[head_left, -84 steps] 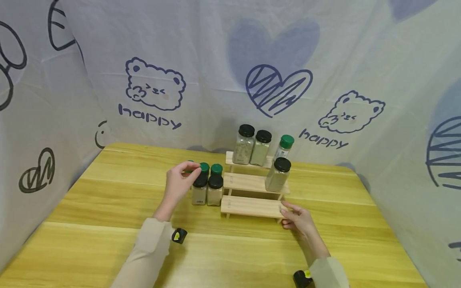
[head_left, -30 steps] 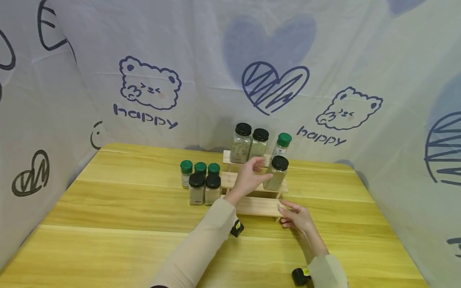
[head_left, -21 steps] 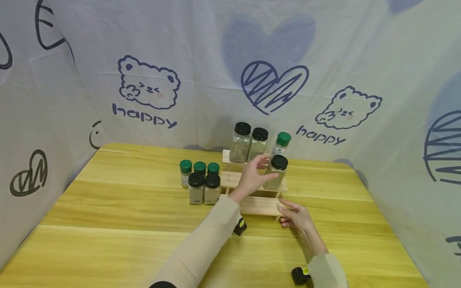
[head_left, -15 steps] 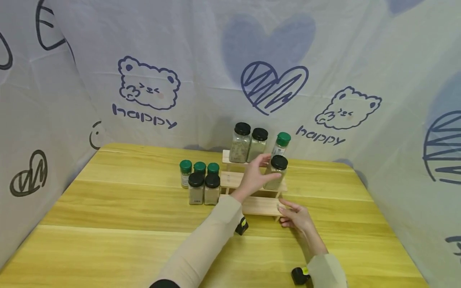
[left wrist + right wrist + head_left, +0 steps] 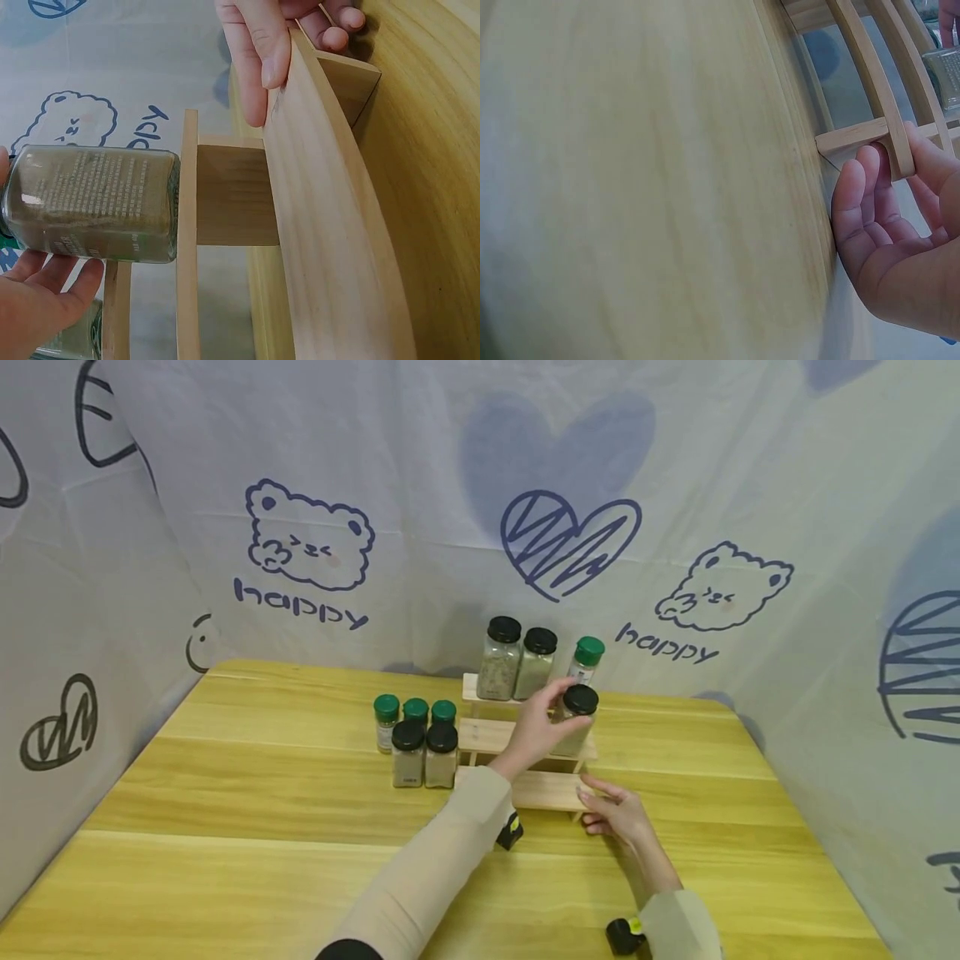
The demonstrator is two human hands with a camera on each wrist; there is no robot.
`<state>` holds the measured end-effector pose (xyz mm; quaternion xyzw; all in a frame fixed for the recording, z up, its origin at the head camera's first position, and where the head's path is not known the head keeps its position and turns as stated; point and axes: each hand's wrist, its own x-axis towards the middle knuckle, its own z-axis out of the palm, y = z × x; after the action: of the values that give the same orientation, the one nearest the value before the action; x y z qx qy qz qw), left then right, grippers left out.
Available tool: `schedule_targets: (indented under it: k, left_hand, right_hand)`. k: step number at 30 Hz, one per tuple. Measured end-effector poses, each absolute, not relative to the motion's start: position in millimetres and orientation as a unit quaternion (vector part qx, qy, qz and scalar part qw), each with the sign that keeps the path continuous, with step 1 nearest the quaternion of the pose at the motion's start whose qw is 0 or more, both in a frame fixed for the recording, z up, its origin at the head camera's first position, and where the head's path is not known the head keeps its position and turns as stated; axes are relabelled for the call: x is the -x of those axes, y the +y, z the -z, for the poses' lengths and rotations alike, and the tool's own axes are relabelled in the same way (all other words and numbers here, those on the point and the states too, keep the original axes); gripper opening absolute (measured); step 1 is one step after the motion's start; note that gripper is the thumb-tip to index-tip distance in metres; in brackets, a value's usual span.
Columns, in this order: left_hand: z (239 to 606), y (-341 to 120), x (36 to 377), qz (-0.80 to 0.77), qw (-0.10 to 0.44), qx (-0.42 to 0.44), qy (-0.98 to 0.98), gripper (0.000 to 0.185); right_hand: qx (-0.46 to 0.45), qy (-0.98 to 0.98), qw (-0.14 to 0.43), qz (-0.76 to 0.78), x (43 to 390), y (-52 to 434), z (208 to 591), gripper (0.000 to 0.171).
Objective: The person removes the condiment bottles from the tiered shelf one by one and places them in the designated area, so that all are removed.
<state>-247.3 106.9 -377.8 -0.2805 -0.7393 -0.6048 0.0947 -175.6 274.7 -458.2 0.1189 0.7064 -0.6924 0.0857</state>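
Holding one black-capped jar (image 5: 576, 724) on the middle step of a three-step wooden rack (image 5: 487, 737), nine jars in all.

Count: five black-capped jars, four green-capped jars, one rack, one bench (image 5: 225, 827). Top step: two black-capped jars (image 5: 517, 660) and one green-capped jar (image 5: 586, 659). Middle step, right end: the one held jar, upright. Bench, just left of the rack: three green-capped jars (image 5: 414, 714) in a back row, two black-capped jars (image 5: 423, 755) in front. Left hand (image 5: 542, 727): reaches across, fingers curled round the held jar's left side, thumb near its cap; the left wrist view shows fingers under the glass body (image 5: 90, 202). Right hand (image 5: 618, 814): on the bench at the right end of the bottom step, fingertips (image 5: 870, 169) touching its end post, fingers loosely bent, gripping nothing.
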Motion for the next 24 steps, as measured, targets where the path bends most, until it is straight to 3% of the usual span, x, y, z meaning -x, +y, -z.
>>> schedule_targets:
  k: [8,24]
  left_hand:
    - [376.4,105.4,247.6,0.611,0.081,0.27,-0.739,0.047]
    - [378.8,95.9,239.8,0.625,0.132,0.27,-0.721,0.042]
  right_hand:
    - [-0.116,0.708,0.087,0.691,174.8,274.0,456.6,0.051]
    - [-0.118,0.708,0.086,0.691,173.9,273.6,457.8,0.052]
